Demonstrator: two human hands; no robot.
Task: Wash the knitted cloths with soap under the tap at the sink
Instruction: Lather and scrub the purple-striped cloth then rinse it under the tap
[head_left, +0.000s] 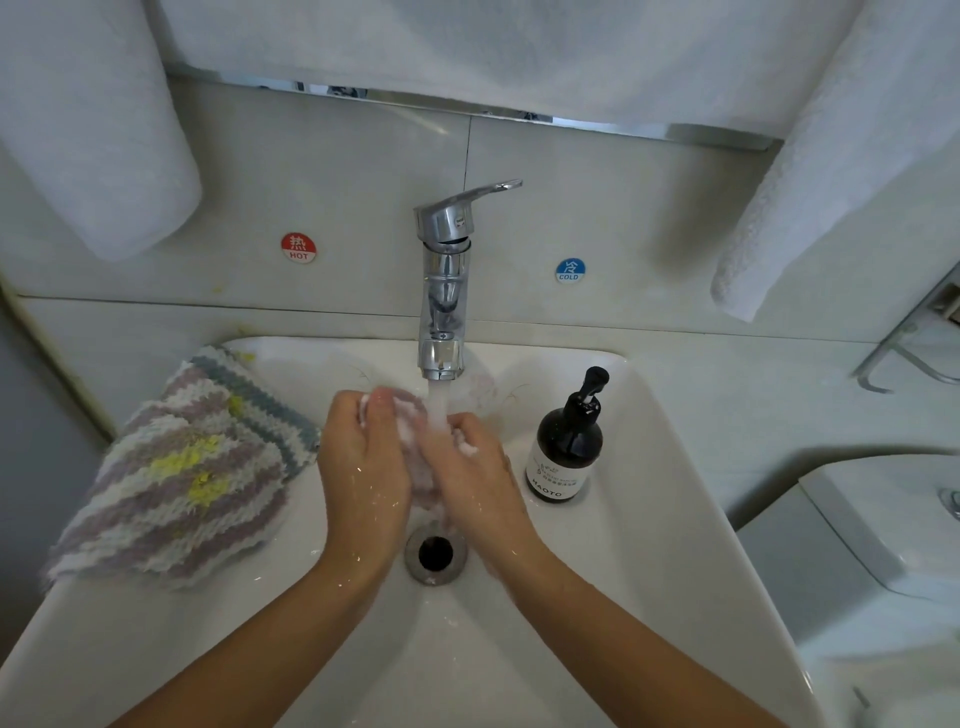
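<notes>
A soapy pinkish knitted cloth (422, 470) is bunched between both my hands over the white sink (649, 519). My left hand (361, 462) grips its left side and my right hand (475, 470) grips its right side. Water runs from the chrome tap (442, 291) onto the cloth and my right fingers. White foam sits on the cloth and my fingers. A pile of striped knitted cloths (182, 478), grey, mauve, white and yellow, lies on the sink's left rim. A dark soap pump bottle (569, 441) stands on the right rim.
The open drain (435, 553) lies below my hands. Red HOT (298, 247) and blue COLD (570, 270) stickers mark the back wall. White towels (98, 130) hang at the upper left and upper right. A white toilet tank (883, 525) stands at the right.
</notes>
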